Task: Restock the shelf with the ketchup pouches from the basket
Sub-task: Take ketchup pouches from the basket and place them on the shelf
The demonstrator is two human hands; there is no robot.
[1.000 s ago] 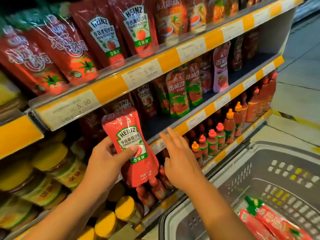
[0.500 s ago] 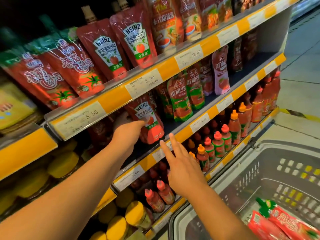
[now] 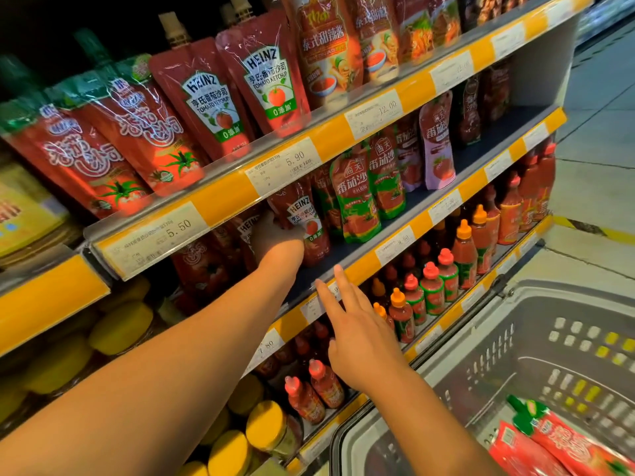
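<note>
My left hand [image 3: 275, 240] reaches deep into the middle shelf [image 3: 347, 250] and grips a red Heinz ketchup pouch [image 3: 302, 218], which stands upright just behind the yellow price rail. My right hand [image 3: 360, 334] hovers in front of the shelf edge lower down, fingers spread, holding nothing. The grey plastic basket [image 3: 515, 324] sits at the lower right. In its corner lie red ketchup pouches with green tops [image 3: 563, 441].
More Heinz pouches [image 3: 240, 94] stand on the top shelf. Green and red pouches [image 3: 357, 194] fill the middle shelf to the right of my left hand. Small sauce bottles [image 3: 433, 283] line the lower shelf, with yellow-lidded jars [image 3: 268, 427] beneath.
My left hand has carried the Heinz pouch up from in front of the lower shelves into the middle shelf. My right hand has stayed spread near the shelf edge.
</note>
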